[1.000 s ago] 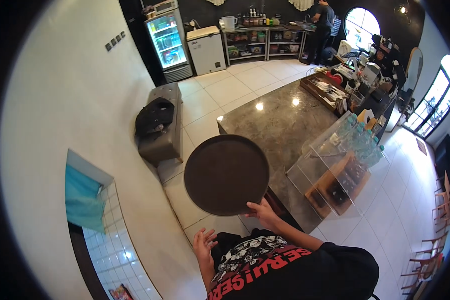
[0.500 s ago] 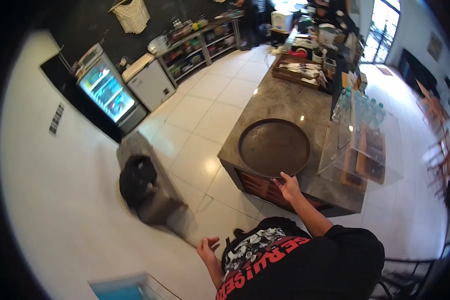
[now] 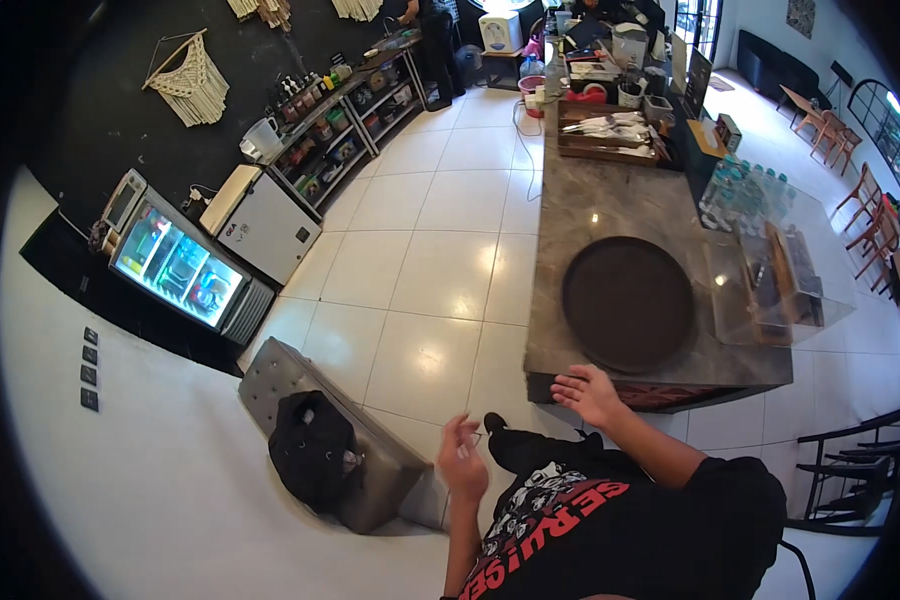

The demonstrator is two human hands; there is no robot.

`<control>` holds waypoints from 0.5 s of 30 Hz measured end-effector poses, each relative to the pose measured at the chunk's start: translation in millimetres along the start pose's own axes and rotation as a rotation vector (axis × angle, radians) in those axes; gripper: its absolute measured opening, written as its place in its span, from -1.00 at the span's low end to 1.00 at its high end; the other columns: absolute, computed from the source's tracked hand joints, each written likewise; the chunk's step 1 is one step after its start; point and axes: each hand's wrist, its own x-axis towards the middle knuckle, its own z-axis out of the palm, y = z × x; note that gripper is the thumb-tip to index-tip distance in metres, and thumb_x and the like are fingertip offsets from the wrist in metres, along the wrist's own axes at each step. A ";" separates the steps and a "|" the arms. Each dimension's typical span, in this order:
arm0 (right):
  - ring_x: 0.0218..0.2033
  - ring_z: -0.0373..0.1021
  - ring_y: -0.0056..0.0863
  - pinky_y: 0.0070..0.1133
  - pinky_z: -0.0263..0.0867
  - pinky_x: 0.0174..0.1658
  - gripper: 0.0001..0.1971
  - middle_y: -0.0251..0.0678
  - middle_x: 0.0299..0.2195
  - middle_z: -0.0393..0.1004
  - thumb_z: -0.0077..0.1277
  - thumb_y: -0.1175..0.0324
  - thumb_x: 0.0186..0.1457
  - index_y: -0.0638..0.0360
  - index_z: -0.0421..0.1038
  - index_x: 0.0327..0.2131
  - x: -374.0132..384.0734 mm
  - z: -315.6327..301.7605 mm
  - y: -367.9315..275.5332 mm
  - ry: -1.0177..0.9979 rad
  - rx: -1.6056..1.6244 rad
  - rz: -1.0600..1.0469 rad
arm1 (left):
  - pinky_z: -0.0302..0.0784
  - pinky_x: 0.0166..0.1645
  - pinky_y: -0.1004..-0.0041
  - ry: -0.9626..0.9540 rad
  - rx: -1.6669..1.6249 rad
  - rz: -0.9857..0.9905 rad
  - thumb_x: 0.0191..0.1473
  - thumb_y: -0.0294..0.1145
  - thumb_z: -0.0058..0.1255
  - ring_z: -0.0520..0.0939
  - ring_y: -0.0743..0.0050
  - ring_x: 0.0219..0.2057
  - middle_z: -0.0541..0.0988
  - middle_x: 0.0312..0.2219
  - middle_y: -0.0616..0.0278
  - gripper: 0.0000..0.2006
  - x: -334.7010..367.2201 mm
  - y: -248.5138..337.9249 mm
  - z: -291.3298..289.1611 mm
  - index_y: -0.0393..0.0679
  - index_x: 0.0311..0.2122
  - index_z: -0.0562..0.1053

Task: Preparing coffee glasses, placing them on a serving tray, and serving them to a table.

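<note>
A round dark brown serving tray lies flat on the grey stone counter, near its closest end. Just off the counter's near left corner is my right hand, fingers stretched out, holding nothing. It is apart from the tray's near rim. My left hand is raised in the air left of my body, away from the counter. Its fingers are a little blurred but look loosely apart, with nothing in them.
A clear display case stands right of the tray, with plastic bottles behind it. A cutlery box sits farther along the counter. On the left are a padded bench with a black bag, a lit fridge and a chest freezer.
My right hand has come off the tray's near rim and moved back from it. My left hand has risen. The view has turned, shifting the counter and tray to the right.
</note>
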 end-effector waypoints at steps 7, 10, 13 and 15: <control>0.01 0.38 -0.23 -0.32 0.33 0.10 -0.38 -0.10 0.10 0.36 -0.28 -0.21 0.29 0.11 0.24 0.15 81.4 179.6 86.1 -0.818 0.044 0.523 | 0.19 0.31 0.08 -0.486 0.420 0.527 0.16 -0.03 0.02 0.28 -0.18 0.28 0.24 0.28 -0.16 -0.35 132.5 -33.5 -1.4 -0.17 0.28 0.27; 0.05 0.35 -0.32 -0.36 0.27 0.15 -0.30 -0.18 0.10 0.37 -0.42 -0.27 0.32 0.08 0.17 0.24 83.9 253.7 85.4 -0.853 -0.055 0.632 | -0.17 0.39 -0.07 -0.245 0.277 0.388 0.13 0.23 -0.07 0.13 -0.22 0.36 0.13 0.33 -0.19 -0.19 158.5 -95.2 -32.9 -0.18 0.32 0.22; 0.26 0.16 -0.43 -0.44 0.02 0.33 -0.26 -0.19 0.29 0.16 -0.48 -0.25 0.35 0.16 0.00 0.33 113.7 284.5 74.0 -1.049 -0.181 0.627 | 0.07 0.33 -0.06 -0.011 0.402 0.384 0.20 0.18 -0.15 0.34 -0.20 0.22 0.38 0.16 -0.17 -0.31 207.9 -108.9 -49.2 -0.23 0.20 0.34; 0.32 0.06 -0.48 -0.49 -0.09 0.37 -0.27 -0.24 0.32 0.10 -0.51 -0.21 0.38 0.18 -0.07 0.35 125.2 309.2 69.7 -0.978 -0.258 0.653 | 0.09 0.30 -0.03 -0.017 0.351 0.281 0.23 0.11 -0.17 0.42 -0.12 0.09 0.46 0.04 -0.13 -0.42 232.3 -159.4 -59.4 -0.23 0.07 0.39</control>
